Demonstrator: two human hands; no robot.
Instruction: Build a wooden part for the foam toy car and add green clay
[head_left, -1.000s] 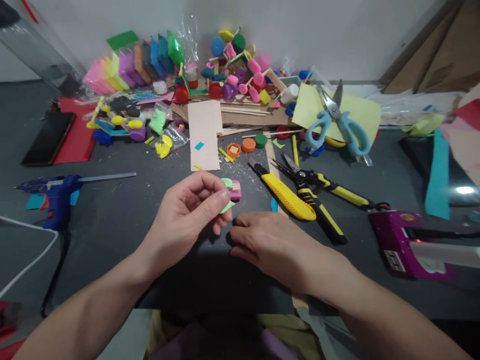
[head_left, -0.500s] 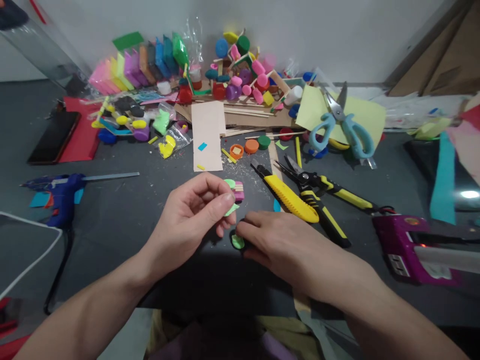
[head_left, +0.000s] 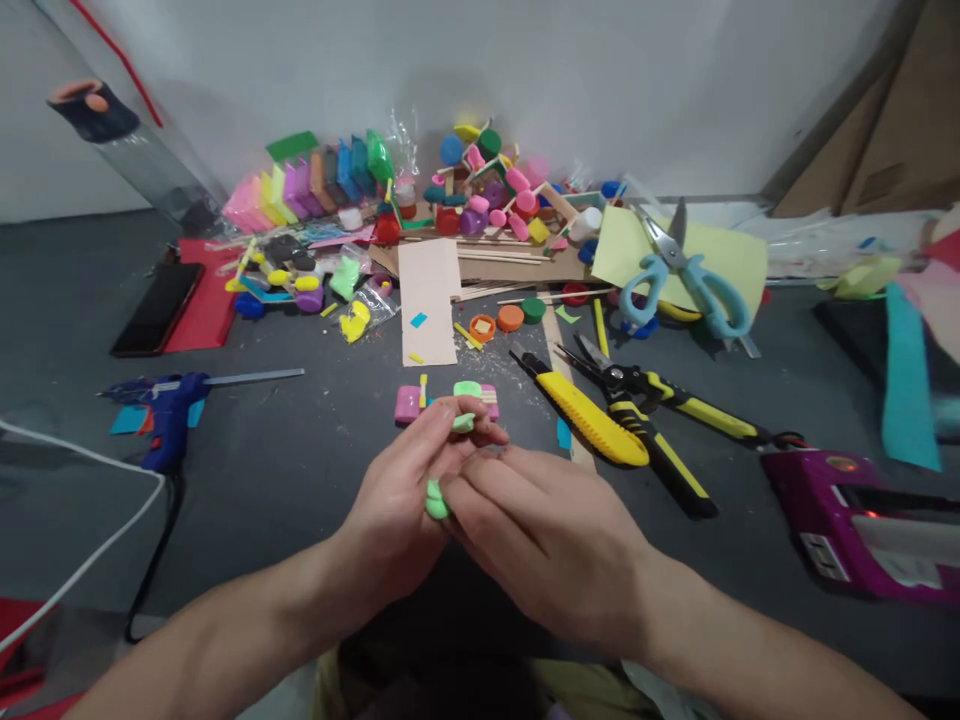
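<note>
My left hand (head_left: 401,490) is closed around a lump of light green modelling clay (head_left: 463,423), which shows at its fingertips. Against its palm, my right hand (head_left: 544,520) pinches a second soft green clay piece (head_left: 435,500). The two hands touch, and the right fingers hide part of that clay. Just beyond them on the table lies a small model with a purple end block (head_left: 408,403), a short yellow upright and a green oval piece (head_left: 467,388) near its right end. The left hand covers part of the model.
To the right lie a yellow utility knife (head_left: 592,415), black and yellow pliers (head_left: 660,440) and a purple device (head_left: 825,520). Blue-handled scissors (head_left: 679,265) rest on yellow paper. A blue glue gun (head_left: 169,410) with its cord is at left. Colored clay packs (head_left: 315,180) line the back.
My right hand has lifted from the table with the green clay piece and moved left to meet my left hand. The view has shifted, and more of the purple model shows.
</note>
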